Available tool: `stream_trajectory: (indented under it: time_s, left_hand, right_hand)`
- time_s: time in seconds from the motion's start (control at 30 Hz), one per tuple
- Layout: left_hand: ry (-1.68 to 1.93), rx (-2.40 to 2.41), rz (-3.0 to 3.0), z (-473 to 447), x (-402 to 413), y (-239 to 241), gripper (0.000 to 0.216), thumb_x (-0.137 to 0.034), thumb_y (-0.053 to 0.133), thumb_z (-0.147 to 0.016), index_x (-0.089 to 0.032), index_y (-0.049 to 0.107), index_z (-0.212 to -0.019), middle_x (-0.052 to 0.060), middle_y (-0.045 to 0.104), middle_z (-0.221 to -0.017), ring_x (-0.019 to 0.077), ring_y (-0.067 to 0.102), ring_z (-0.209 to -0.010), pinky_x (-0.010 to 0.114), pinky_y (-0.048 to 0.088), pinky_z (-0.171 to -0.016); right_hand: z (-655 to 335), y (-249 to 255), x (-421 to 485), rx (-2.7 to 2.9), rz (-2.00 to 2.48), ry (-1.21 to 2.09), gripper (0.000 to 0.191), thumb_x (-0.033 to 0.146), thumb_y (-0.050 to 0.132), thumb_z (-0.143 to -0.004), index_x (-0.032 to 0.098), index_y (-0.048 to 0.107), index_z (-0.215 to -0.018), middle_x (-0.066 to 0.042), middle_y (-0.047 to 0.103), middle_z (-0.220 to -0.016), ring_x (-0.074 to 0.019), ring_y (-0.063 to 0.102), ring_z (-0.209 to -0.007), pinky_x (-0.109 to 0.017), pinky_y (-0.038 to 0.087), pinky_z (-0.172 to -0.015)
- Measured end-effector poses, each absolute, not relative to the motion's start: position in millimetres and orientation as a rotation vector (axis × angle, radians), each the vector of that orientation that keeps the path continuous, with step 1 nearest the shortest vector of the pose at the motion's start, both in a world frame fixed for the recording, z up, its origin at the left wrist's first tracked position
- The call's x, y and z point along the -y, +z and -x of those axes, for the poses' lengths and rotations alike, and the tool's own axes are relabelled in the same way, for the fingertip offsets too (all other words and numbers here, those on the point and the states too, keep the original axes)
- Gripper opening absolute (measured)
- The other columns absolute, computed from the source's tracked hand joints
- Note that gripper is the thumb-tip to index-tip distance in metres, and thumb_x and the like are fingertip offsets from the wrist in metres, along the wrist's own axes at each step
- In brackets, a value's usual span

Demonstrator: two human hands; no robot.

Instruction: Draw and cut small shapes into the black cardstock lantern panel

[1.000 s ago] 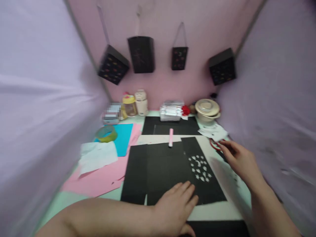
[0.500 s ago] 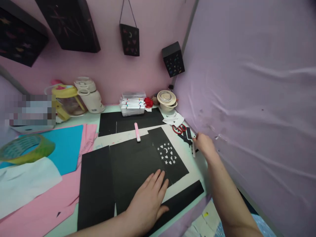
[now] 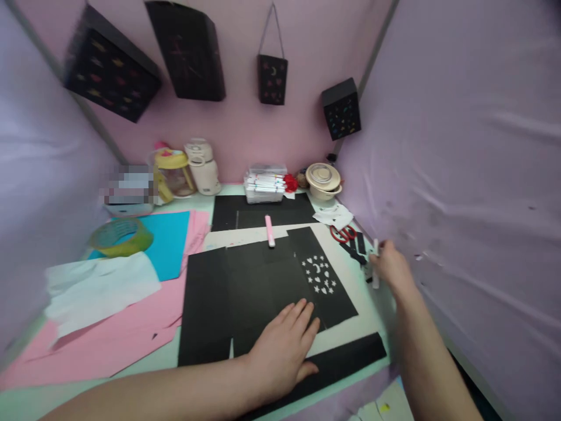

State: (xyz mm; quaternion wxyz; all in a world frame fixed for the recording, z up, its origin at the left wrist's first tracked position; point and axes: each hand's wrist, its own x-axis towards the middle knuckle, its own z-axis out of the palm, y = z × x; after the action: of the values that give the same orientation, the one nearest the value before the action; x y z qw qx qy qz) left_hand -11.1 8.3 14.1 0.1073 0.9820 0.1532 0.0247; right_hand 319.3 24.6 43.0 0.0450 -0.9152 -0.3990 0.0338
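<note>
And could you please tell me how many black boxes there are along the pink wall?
4: the leftmost box, the tall box beside it, the small box near the middle, and the rightmost box.

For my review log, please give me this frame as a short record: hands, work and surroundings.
Left hand: flat on the black sheet, fingers spread
Right hand: at a white strip, grip unclear
Black sheet: white star, heart and moon shapes on its right panel
Near right hand: red-handled scissors
Left side: tape roll, blue sheet
Back: clear box of pens
</note>
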Motion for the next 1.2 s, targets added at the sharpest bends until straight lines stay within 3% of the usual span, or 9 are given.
stream_trajectory:
  time_s: [0.1,0.17,0.33,0.5,0.73,0.87,1.03,1.1,1.2]
  left_hand:
    - [0.090,-0.480,-2.930,14.0,-5.6,17.4,0.071,-0.063,0.040,-0.092,-0.013,0.042,-0.142,0.016,0.038,-0.151,0.0308,0.033,-0.141,0.041,0.032,-0.113]
    - [0.164,-0.462,-2.973,16.3,-4.6,18.1,0.072,-0.063,0.036,-0.093,-0.011,0.041,-0.142,0.017,0.039,-0.150,0.0306,0.034,-0.140,0.040,0.032,-0.113]
    - [0.284,-0.466,-3.065,19.3,-2.6,13.1,0.072,-0.064,0.033,-0.093,-0.009,0.041,-0.140,0.016,0.042,-0.146,0.0303,0.036,-0.137,0.039,0.029,-0.113]
    - [0.287,-0.428,-3.068,18.8,-2.7,7.9,0.073,-0.064,0.036,-0.092,-0.009,0.041,-0.140,0.019,0.043,-0.144,0.0337,0.037,-0.136,0.045,0.032,-0.111]
    - [0.339,-0.387,-2.678,28.7,-23.4,44.4,0.046,-0.046,0.053,-0.092,-0.018,0.053,-0.129,0.010,0.053,-0.135,0.0247,0.047,-0.129,0.037,0.038,-0.107]
    - [0.348,-0.393,-2.654,32.4,-39.3,64.3,0.021,-0.035,0.053,-0.095,-0.020,0.066,-0.098,0.000,0.070,-0.095,0.0109,0.064,-0.090,0.020,0.046,-0.071]
    - [0.229,-0.529,-2.741,30.5,-47.6,59.4,0.046,-0.059,0.048,-0.092,-0.020,0.058,-0.069,-0.005,0.066,-0.068,0.0099,0.064,-0.070,0.024,0.022,-0.042]
    - [0.191,-0.527,-2.790,29.9,-50.2,56.1,0.041,-0.053,0.044,-0.095,-0.021,0.062,-0.077,-0.004,0.067,-0.075,0.0111,0.065,-0.073,0.025,0.022,-0.042]
    - [0.267,-0.497,-2.817,28.4,-56.2,52.8,0.031,-0.036,0.040,-0.099,-0.032,0.054,-0.125,-0.002,0.064,-0.112,0.0113,0.065,-0.082,0.022,0.033,-0.048]
  right_hand:
    - [-315.4,59.4,-16.3,1.174,2.457,-0.055,0.054,0.024,0.050,-0.082,0.014,0.048,-0.135,-0.007,0.065,-0.077,-0.0234,0.061,-0.067,-0.031,0.039,-0.059]
    - [-306.8,71.3,-15.4,1.147,2.128,-0.099,0.041,0.024,0.050,-0.079,0.021,0.064,-0.118,-0.004,0.059,-0.072,-0.0211,0.056,-0.064,-0.033,0.038,-0.057]
    - [-276.4,102.4,-28.0,0.525,1.140,0.698,0.019,0.019,0.068,-0.064,0.029,0.068,-0.080,-0.001,0.055,-0.071,-0.0143,0.050,-0.056,-0.024,0.031,-0.038]
    - [-265.9,105.7,-55.8,0.270,0.657,0.958,0.034,-0.002,0.068,-0.063,0.026,0.064,-0.081,0.006,0.053,-0.069,-0.0039,0.051,-0.054,-0.010,0.041,-0.039]
    - [-223.7,61.1,-86.1,0.360,0.899,1.383,0.035,0.033,0.089,-0.057,0.021,0.064,-0.078,0.007,0.045,-0.058,-0.0053,0.043,-0.049,-0.013,0.041,-0.039]
    - [-199.3,40.7,-84.7,0.578,1.050,1.478,0.033,0.038,0.085,-0.064,0.021,0.065,-0.084,0.004,0.051,-0.059,-0.0073,0.044,-0.051,-0.016,0.037,-0.041]
    - [-188.9,31.6,-81.2,0.716,1.109,1.466,0.034,0.034,0.083,-0.068,0.021,0.064,-0.094,0.002,0.057,-0.062,-0.0085,0.047,-0.054,-0.018,0.038,-0.047]
    - [-189.8,29.6,-81.4,0.710,1.142,1.452,0.036,0.036,0.083,-0.068,0.020,0.064,-0.095,0.003,0.057,-0.060,-0.0082,0.045,-0.052,-0.018,0.037,-0.047]
    - [-193.2,26.4,-83.0,0.677,1.162,1.437,0.038,0.039,0.084,-0.066,0.018,0.065,-0.092,0.004,0.053,-0.056,-0.0070,0.042,-0.049,-0.018,0.035,-0.045]
